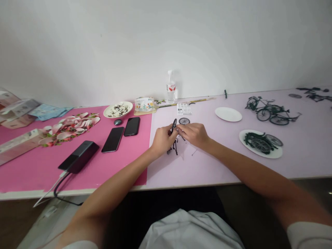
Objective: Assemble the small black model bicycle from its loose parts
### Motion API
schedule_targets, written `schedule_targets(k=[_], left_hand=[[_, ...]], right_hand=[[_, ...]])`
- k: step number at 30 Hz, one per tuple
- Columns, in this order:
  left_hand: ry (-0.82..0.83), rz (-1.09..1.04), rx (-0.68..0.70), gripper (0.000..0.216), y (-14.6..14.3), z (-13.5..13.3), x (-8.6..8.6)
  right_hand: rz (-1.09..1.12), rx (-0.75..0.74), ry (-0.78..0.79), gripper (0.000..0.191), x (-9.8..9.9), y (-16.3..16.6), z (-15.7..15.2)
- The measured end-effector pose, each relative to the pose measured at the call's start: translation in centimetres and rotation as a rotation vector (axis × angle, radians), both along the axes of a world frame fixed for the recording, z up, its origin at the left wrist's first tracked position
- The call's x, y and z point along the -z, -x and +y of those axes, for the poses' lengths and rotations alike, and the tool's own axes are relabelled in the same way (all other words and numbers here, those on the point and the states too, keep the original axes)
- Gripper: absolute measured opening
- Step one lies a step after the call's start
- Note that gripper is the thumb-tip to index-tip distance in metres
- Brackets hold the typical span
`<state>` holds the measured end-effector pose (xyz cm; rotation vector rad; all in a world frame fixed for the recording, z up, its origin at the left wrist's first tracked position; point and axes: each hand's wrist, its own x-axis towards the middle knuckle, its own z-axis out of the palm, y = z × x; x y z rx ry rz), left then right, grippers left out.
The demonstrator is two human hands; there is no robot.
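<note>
Both my hands meet at the middle of the table over a small black model bicycle frame (174, 147) with a wheel (174, 124) sticking up. My left hand (163, 139) is closed around the frame and wheel. My right hand (194, 134) pinches a small part against it from the right; what that part is I cannot make out. A loose small wheel (184, 121) lies just behind my hands, beside a printed instruction sheet (184, 109).
Two phones (113, 139) (132, 126) and a black power bank (79, 156) lie on the pink mat. A plate of parts (118, 110), a water bottle (170, 87), an empty white plate (228, 114), finished green model bicycles (271, 112) and a plate with bicycle parts (260, 143) sit around.
</note>
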<state>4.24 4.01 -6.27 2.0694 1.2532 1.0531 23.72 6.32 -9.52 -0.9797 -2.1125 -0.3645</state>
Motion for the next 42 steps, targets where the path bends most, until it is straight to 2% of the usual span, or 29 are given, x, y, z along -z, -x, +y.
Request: schedule_targets(k=[11,18,23,28,33,36,38,39,42], left_hand=[[0.13,-0.082,0.028,0.031,-0.1,0.1,0.0],[0.113,-0.059,0.017,0.029,-0.1,0.1,0.2],[0.067,-0.03,0.002,0.029,-0.1,0.0,0.3],[-0.013,0.03,-0.023,0.03,-0.1,0.1,0.5],[-0.07,0.126,-0.013,0.022,0.2,0.2,0.7],[-0.111,0.204,-0.038,0.025,0.3,0.1,0.7],[-0.12,0.21,-0.043,0.027,0.3,0.1,0.7],[-0.113,0.195,-0.036,0.026,0.3,0.1,0.6],[-0.083,0.13,-0.012,0.023,0.3,0.1,0.5]], right_hand=[[0.113,-0.004,0.082,0.029,0.2,0.3,-0.1],[0.161,0.028,0.098,0.03,0.7,0.7,-0.2],[0.276,0.007,0.197,0.025,0.9,1.1,-0.4],[0.568,-0.083,0.471,0.023,0.3,1.9,-1.2],[0.833,-0.144,0.864,0.036,-0.8,2.1,-1.4],[0.905,-0.154,1.005,0.043,-1.1,2.0,-1.2],[0.894,-0.15,0.983,0.044,-1.0,1.9,-1.2],[0.865,-0.143,0.924,0.043,-0.9,1.9,-1.2],[0.662,-0.098,0.579,0.031,-0.3,1.7,-1.1]])
